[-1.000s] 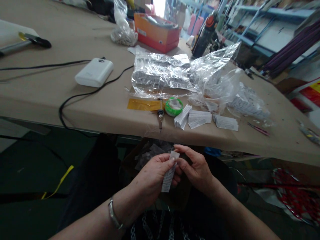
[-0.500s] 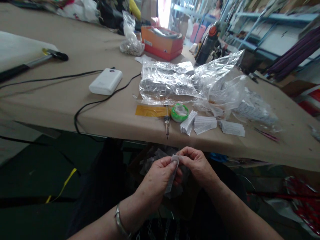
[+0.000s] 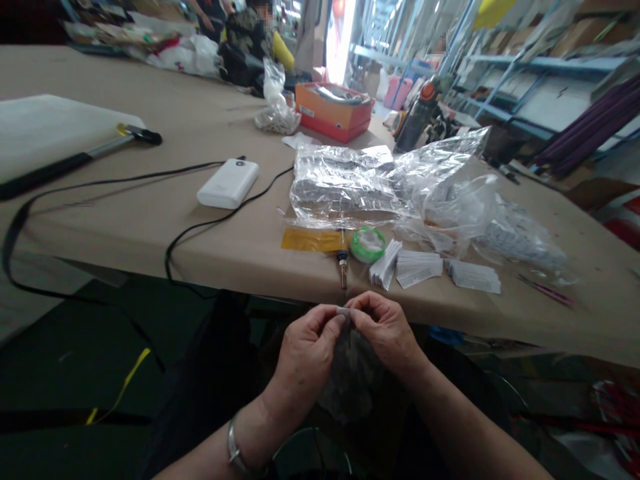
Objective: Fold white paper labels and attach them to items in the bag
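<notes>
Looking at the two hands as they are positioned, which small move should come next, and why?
Probably, ease the small white strip slightly nearer the soldering iron, without letting skin touch its metal end: the left hand and right hand pinch the strip together, and the iron lies at the table's front edge, pointing toward them.

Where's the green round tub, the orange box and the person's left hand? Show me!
Green tub (image 3: 367,257): head view, front of its wall.
Orange box (image 3: 319,120): head view, its front side.
Left hand (image 3: 306,348): head view, back of the hand.
</notes>
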{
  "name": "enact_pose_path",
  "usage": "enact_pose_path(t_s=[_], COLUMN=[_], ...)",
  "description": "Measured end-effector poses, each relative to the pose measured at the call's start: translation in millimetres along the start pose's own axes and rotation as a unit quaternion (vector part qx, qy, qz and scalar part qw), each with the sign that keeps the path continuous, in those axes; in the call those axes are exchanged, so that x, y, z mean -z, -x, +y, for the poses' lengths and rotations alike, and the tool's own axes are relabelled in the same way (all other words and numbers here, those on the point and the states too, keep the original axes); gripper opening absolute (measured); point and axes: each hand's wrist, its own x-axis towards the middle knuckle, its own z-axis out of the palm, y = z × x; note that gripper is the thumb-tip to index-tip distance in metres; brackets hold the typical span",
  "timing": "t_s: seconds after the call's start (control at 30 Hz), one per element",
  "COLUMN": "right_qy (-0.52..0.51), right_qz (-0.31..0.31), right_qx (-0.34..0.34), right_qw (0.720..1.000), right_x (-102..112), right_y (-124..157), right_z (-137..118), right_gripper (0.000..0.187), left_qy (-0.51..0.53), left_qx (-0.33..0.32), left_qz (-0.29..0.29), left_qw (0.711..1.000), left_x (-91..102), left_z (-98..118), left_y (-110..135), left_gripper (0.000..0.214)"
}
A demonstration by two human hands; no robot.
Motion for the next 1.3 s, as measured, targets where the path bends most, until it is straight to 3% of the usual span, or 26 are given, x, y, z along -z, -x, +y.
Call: enact_pose_path(t_s=[0.37,1.1,1.3], right_qy=[0.108,0.13,0.118], right_qz=[0.042,0.063,0.031], right_qx=[0.059,0.104,0.103], right_qw=[0.992,0.984,0.987], right_x=[-1.7,-1.4,1.9], right_y=[-5.9,-13.1,-4.6], right_z=[0.3,4.3,3.0], right_gripper=[0.011,0.01,0.012], left_qy=[-0.08,-0.098,-0.099], left_qx=[-0.077,-0.094,-0.085], left_qz=[0.027,0.041,0.024], left_qw=[0.993,0.99,0.991], left_x=[1.3,-1.1,1.4], left_z=[3.5,2.3,-0.5], left_y=[-11.3,-21.8,-13.7], left_gripper=[0.014,0.016,0.017])
